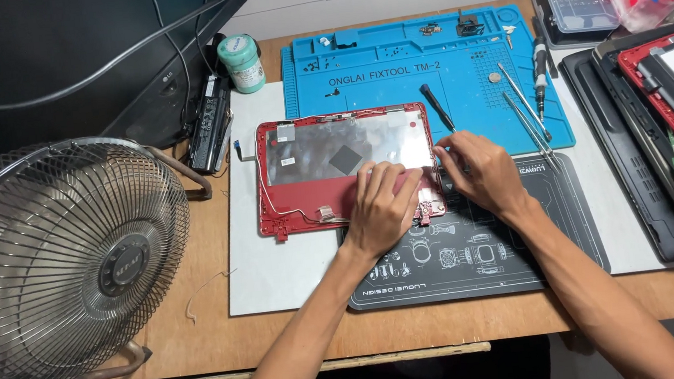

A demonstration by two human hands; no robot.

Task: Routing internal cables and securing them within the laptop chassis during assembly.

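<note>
A red laptop lid shell (305,205) lies open side up in the middle of the table, with a silver foil panel (333,153) inside it. My left hand (381,206) rests flat on the shell's lower right part, near a hinge (424,214). My right hand (477,169) presses its fingertips against the shell's right edge. Neither hand holds a tool. Thin wires run along the shell's left and lower rim.
A blue repair mat (390,61) with screws, a black screwdriver (436,106) and tweezers (527,105) lies behind. A black printed mat (484,258) sits under my hands. A metal fan (55,258) stands left. Laptop parts (660,125) lie right; a green-lidded jar (242,62) stands behind.
</note>
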